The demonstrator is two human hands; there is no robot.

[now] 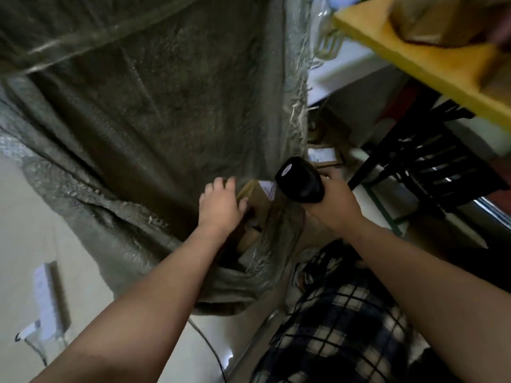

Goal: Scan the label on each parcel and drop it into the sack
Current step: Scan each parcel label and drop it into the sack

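- Step in hand, as judged: scanning. The parcel [255, 196], a brown cardboard box, is held at the mouth of the woven sack [154, 114], not yet dropped in.
- Left hand [221, 205]: clenched round the parcel's near end, thumb laid on the cardboard. Whether sack cloth is also caught under the fingers cannot be told.
- Right hand [333, 201]: wrapped round the grip of a black barcode scanner [300, 181]. The scanner head is carried just beside the left hand and close over the parcel.
- A white label [266, 187] is seen on the parcel's far corner, directly under the scanner head and partly hidden by it.
- Next move, as judged: the label is to be read first. Then the left hand's hold is to be let go, so that the parcel falls into the dark opening below that hand.
- Possible hindrance: the slack sack rim lies folded under the left forearm, so the opening may need to be held apart.
- Beyond the right hand: another labelled parcel [322, 156], low down.
- Further right of the right hand: a black slatted frame [431, 172].
- Above the right hand: a yellow surface [414, 59] bearing blurred brown parcels [431, 20].
- Well left of the left forearm: a white power strip [45, 299] on the floor.
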